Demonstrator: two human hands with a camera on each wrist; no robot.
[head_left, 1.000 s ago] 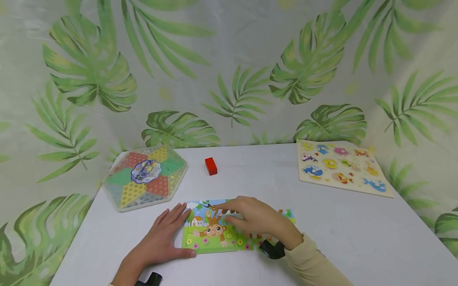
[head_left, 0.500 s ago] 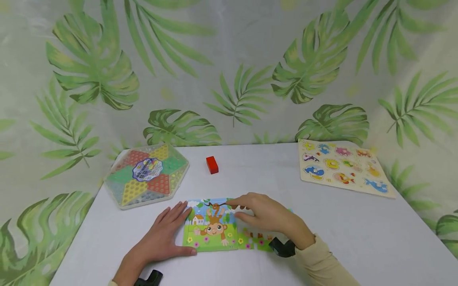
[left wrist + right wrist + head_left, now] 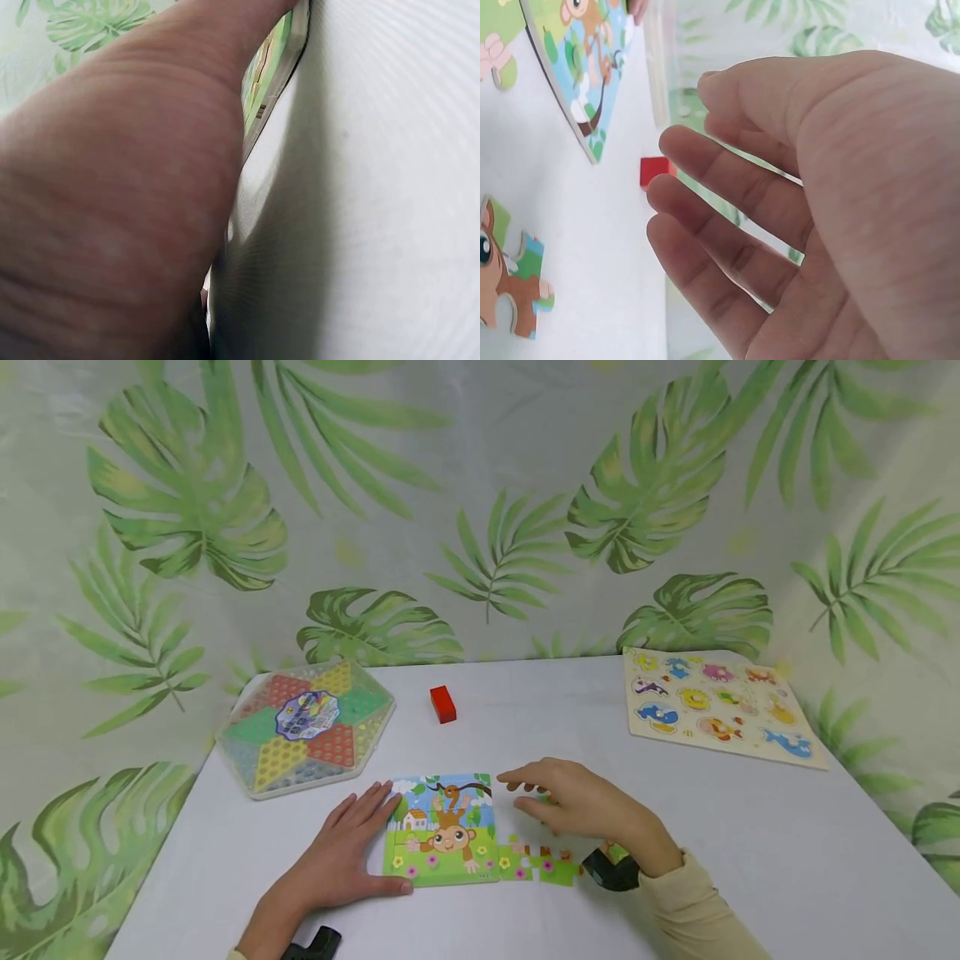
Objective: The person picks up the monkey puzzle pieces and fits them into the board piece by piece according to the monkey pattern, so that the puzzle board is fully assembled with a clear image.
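Observation:
A square jigsaw puzzle [image 3: 444,847] with a monkey hanging from a branch lies on the white table. My left hand [image 3: 345,856] rests along its left side, fingers straight, thumb at the lower left corner. In the left wrist view, the forearm hides most of the puzzle's edge. My right hand [image 3: 581,797] hovers right of the puzzle with fingers loosely bent and nothing in them. Below it lie loose puzzle pieces [image 3: 516,866], partly covered by the hand. The right wrist view shows a brown animal-face piece [image 3: 514,289] on the table.
A hexagonal Chinese checkers set [image 3: 307,727] lies at the back left. Behind the puzzle sits a small red block [image 3: 443,704]. At the back right is a wooden peg puzzle board [image 3: 716,702] with sea animals. A leaf-print curtain [image 3: 495,527] hangs behind the table.
My right hand has drawn off the monkey puzzle to the right, uncovering its upper right corner and the branch. My left hand has stayed in place.

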